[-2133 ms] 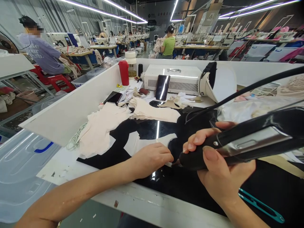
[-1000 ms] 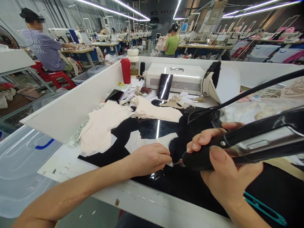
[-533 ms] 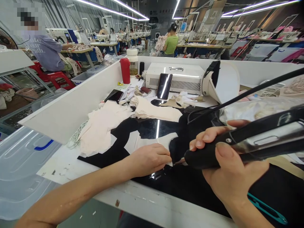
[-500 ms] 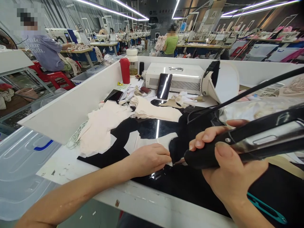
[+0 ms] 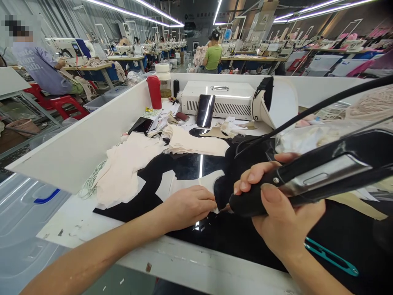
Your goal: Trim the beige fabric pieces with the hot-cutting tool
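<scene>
Behind your white table (image 5: 172, 250), rows of sewing stations went back under long lamps, and two co-workers were sitting or standing there, one person in a purple shirt (image 5: 41, 67) and one in a green shirt (image 5: 211, 57). Before you lay a black surface (image 5: 245, 248), and on it, under and beyond your left hand (image 5: 190, 205), was the white piece (image 5: 176, 186), spread flat. The fingers of this hand were drawn together and clamped on its near right corner. Your right hand (image 5: 278, 205) was wrapped firmly around a black tool (image 5: 325, 178) with a silver plate and a cable (image 5: 294, 119), and the narrow tip was just beside that corner; whether it touched, one could not tell. As it seems, this piece was in the middle of its handling: it was already laid out and held, but its work at the corner did not look finished. Beyond it lay a neat stack (image 5: 196, 143) of pale pieces, and to the left a looser pile (image 5: 123, 164), so probably this was one of a series. Which of these was done and which was waiting, the view did not show. To the right, near your wrist, a teal tool (image 5: 331, 256) lay unused.
</scene>
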`<state>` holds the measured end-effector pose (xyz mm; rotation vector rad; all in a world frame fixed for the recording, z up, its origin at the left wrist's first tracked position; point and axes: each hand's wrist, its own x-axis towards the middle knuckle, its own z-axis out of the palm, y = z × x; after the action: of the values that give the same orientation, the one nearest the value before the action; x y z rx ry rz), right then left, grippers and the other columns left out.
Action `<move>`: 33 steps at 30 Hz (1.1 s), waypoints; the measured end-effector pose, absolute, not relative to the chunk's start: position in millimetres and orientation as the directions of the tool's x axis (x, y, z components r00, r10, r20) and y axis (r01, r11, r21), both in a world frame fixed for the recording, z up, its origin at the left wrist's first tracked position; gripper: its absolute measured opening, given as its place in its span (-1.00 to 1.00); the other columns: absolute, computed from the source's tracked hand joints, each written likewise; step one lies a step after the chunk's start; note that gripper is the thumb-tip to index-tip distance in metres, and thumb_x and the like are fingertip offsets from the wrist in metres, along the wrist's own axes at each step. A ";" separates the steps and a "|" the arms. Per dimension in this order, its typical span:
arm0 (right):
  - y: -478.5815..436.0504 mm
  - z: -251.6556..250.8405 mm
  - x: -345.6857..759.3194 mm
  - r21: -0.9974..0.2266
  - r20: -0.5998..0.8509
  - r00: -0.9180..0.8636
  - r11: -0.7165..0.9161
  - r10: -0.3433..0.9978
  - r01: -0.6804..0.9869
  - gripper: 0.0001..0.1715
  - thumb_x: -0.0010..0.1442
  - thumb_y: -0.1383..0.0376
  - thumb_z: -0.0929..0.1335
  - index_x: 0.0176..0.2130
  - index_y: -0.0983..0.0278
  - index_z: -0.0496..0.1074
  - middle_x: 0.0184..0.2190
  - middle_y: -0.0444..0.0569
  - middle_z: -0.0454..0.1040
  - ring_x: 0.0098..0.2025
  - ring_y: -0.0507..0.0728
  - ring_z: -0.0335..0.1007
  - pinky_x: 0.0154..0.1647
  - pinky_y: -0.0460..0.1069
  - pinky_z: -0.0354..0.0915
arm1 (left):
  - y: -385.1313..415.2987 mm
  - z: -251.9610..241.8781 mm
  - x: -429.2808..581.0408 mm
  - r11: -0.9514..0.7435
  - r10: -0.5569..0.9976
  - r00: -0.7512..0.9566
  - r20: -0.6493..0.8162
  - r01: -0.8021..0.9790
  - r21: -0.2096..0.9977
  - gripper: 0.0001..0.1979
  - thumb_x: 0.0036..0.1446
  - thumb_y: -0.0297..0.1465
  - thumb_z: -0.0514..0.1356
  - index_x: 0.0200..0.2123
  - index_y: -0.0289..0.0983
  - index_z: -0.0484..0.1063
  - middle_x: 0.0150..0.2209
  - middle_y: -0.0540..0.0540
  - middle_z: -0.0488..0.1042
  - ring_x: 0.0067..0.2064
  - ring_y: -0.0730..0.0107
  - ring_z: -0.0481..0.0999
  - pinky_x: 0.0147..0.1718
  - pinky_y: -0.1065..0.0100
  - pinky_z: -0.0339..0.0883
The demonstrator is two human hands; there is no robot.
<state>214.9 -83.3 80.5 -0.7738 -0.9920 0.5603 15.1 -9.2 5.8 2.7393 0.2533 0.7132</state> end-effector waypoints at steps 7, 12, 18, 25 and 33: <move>-83.2 81.0 214.3 -0.791 0.526 0.459 0.610 0.716 -0.046 -0.44 0.23 0.06 0.75 0.05 0.06 0.56 -0.36 -0.20 0.58 -0.45 0.12 0.52 -0.42 0.06 0.58 | -8.8 6.8 14.5 -0.935 0.253 0.877 0.409 0.113 0.338 -0.76 0.59 -0.57 0.19 0.07 -0.28 0.68 0.07 -0.23 0.76 0.08 0.21 0.76 0.21 0.22 0.67; -80.6 83.8 214.5 -0.773 0.535 0.474 0.632 0.699 -0.059 -0.43 0.25 0.07 0.75 0.06 0.07 0.54 -0.35 -0.23 0.58 -0.44 0.09 0.54 -0.41 0.01 0.58 | -8.2 5.1 15.0 -0.938 0.245 0.876 0.414 0.107 0.329 -0.77 0.58 -0.56 0.20 0.05 -0.28 0.68 0.04 -0.22 0.75 0.07 0.19 0.75 0.21 0.21 0.67; -79.8 81.9 214.4 -0.788 0.516 0.475 0.612 0.713 -0.062 -0.40 0.24 0.05 0.75 0.07 0.07 0.52 -0.35 -0.23 0.57 -0.42 0.09 0.54 -0.38 0.02 0.58 | -8.5 7.3 14.8 -0.941 0.248 0.873 0.421 0.113 0.320 -0.76 0.62 -0.54 0.18 0.05 -0.27 0.68 0.02 -0.20 0.75 0.06 0.21 0.75 0.22 0.25 0.64; -81.6 78.4 212.3 -0.801 0.528 0.449 0.598 0.721 -0.020 -0.49 0.34 0.09 0.70 0.10 0.07 0.50 -0.31 -0.21 0.60 -0.43 0.12 0.57 -0.40 0.06 0.57 | -8.9 6.6 14.6 -0.939 0.246 0.876 0.415 0.109 0.326 -0.78 0.60 -0.55 0.21 0.06 -0.29 0.69 0.04 -0.21 0.76 0.07 0.21 0.76 0.22 0.23 0.66; -79.6 79.5 212.4 -0.782 0.531 0.471 0.622 0.704 -0.048 -0.46 0.28 0.05 0.73 0.07 0.06 0.53 -0.34 -0.23 0.58 -0.44 0.10 0.55 -0.39 0.04 0.60 | -8.3 5.5 15.1 -0.946 0.234 0.868 0.437 0.099 0.309 -0.78 0.60 -0.57 0.21 0.05 -0.29 0.67 0.02 -0.19 0.76 0.05 0.22 0.76 0.21 0.25 0.65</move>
<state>212.4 -79.6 79.5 -0.7817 -0.9813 0.5231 15.1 -8.3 5.5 2.7641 0.2513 0.6972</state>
